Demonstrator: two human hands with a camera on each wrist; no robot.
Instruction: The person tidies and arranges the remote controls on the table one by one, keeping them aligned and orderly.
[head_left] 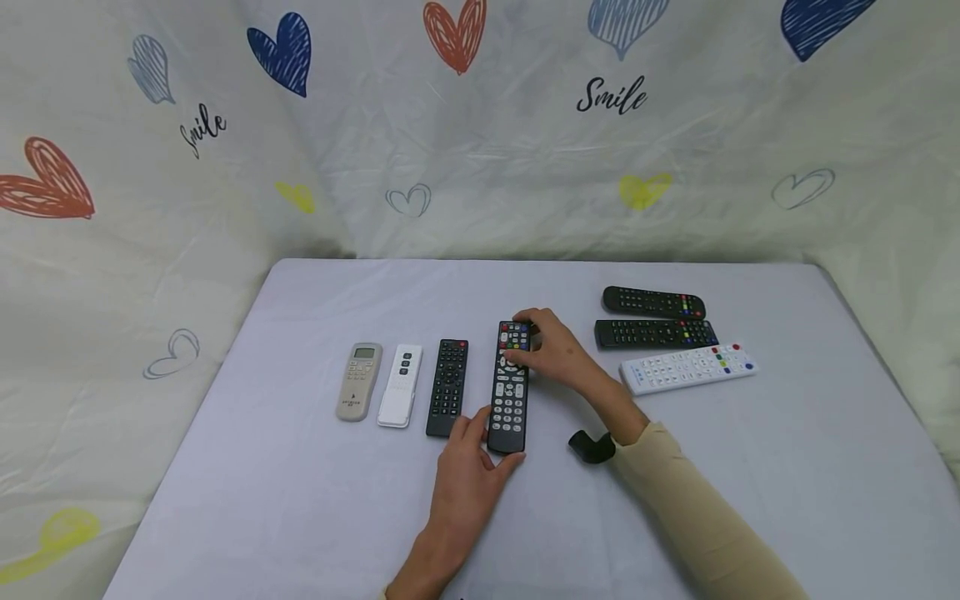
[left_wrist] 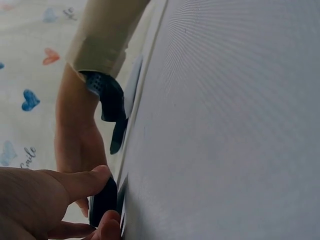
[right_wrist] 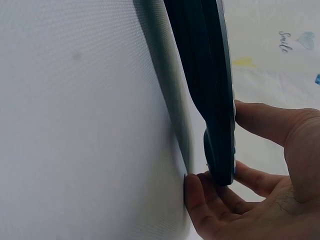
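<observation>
A long black remote control (head_left: 508,417) with white and coloured buttons is between both hands in the middle of the table. My left hand (head_left: 465,487) grips its near end, thumb at the bottom edge and fingers along the left side. At the far end my right hand (head_left: 561,354) holds it, the thumb on the button face and fingers at the top edge. In the right wrist view, a gap and a shadow show between the remote's underside (right_wrist: 200,60) and the white cloth. Just left of it lies a smaller black remote (head_left: 448,375).
Further left lie a white remote (head_left: 400,387) and a beige remote with a small screen (head_left: 360,383). Two black remotes (head_left: 654,302) and a white one (head_left: 686,369) lie at the right. A heart-printed curtain (head_left: 495,167) hangs behind the white table (head_left: 300,500).
</observation>
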